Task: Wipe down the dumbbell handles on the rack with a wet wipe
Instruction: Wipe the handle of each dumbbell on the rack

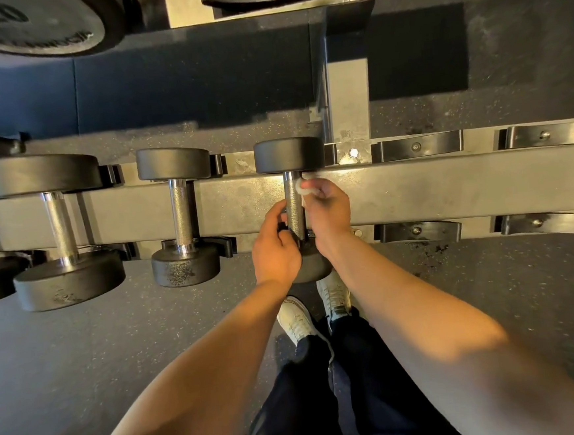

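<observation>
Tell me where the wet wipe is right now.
In the head view, the wet wipe is bunched in the right hand, against the right side of the handle of the rightmost dumbbell, near its far head.

Black round rubber dumbbell heads [289, 155], silver cross-hatched steel handle [294, 210], small white crumpled wipe [299, 186] (bright against it), grey speckled rubber floor [490, 287].

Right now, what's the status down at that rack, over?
Right hand pinches wipe against the handle, near its far end. Left hand grips same handle, near end. Nothing blocking the handle.
</observation>
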Tool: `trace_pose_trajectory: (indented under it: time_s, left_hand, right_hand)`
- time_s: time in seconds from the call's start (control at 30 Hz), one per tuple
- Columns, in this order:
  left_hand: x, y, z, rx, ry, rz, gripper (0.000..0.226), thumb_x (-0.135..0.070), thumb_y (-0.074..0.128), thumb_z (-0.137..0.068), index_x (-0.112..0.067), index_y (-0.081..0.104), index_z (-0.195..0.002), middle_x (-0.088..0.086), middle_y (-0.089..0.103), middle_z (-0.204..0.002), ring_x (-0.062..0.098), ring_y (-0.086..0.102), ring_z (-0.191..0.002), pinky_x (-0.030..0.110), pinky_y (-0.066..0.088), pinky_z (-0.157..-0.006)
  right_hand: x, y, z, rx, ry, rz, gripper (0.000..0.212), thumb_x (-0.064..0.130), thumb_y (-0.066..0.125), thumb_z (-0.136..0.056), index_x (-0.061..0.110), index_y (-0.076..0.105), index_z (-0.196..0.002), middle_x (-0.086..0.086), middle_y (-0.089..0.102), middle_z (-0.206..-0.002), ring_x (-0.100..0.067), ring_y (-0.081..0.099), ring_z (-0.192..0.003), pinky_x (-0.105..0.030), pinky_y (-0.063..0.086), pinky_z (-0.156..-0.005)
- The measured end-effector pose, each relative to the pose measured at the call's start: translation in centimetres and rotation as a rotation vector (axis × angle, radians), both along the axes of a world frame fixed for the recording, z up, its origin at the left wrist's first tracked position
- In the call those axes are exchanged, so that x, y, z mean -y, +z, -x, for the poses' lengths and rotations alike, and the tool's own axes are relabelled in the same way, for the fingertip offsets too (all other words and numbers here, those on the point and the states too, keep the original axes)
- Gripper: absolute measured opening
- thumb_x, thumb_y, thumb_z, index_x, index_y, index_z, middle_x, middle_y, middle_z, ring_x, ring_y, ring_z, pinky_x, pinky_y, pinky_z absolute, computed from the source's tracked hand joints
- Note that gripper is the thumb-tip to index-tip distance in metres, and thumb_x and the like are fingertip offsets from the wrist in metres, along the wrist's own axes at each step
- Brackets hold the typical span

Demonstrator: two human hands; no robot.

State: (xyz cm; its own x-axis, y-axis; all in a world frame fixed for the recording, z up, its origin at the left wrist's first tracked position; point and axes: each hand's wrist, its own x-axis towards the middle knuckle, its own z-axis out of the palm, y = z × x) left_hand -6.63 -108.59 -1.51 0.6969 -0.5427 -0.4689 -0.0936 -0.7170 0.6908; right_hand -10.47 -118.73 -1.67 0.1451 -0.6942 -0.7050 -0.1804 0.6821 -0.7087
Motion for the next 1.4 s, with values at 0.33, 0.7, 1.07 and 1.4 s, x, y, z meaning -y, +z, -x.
trace_pose_trajectory:
  time_s: [0.33,0.7,1.07,1.4]
  left_hand:
    - [0.2,0.3,0.0,-0.013,-0.007,-0.014,0.058,-0.002,0.037,-0.097,-0.038,0.049,-0.14,-0.012,0.065,-0.121,0.01,0.058,-0.1,0.026,0.04,-0.083]
    - [-0.1,-0.2,0.1,-0.014,-0.007,0.009,0.056,-0.003,0.034,-0.099,-0.04,0.048,-0.139,-0.01,0.065,-0.12,0.015,0.061,-0.096,0.028,0.043,-0.079]
    - [-0.6,-0.8,-1.0,-0.209,0.056,0.021,0.049,-0.007,0.029,-0.104,-0.032,0.044,-0.144,-0.007,0.066,-0.121,0.007,0.059,-0.099,0.016,0.042,-0.08]
    - [0.3,1.1,-0.4,-0.423,0.098,0.09,0.042,-0.013,0.038,-0.103,-0.04,0.048,-0.133,-0.018,0.065,-0.111,0.001,0.06,-0.099,0.021,0.044,-0.087]
  right_hand:
    - [-3.5,-1.8,4.5,-0.245,0.426,0.179,0.032,-0.014,0.05,-0.086,0.011,0.071,-0.087,0.003,0.068,-0.09,-0.012,0.061,-0.085,-0.019,0.045,-0.074]
    - [-0.9,-0.9,2.3,-0.255,0.232,0.094,0.031,-0.001,0.054,-0.092,0.026,0.069,-0.088,0.001,0.066,-0.092,-0.015,0.059,-0.085,-0.021,0.044,-0.063]
    - [-2.4,-1.3,3.3,-0.378,0.563,-0.036,0.039,0.001,0.054,-0.092,0.011,0.064,-0.128,-0.009,0.066,-0.126,-0.025,0.062,-0.112,-0.022,0.046,-0.083]
    - [-3.6,2.2,4.3,-0.263,0.463,0.171,0.017,0.009,0.054,-0.092,0.014,0.07,-0.092,0.0,0.069,-0.083,-0.018,0.064,-0.08,-0.027,0.048,-0.064]
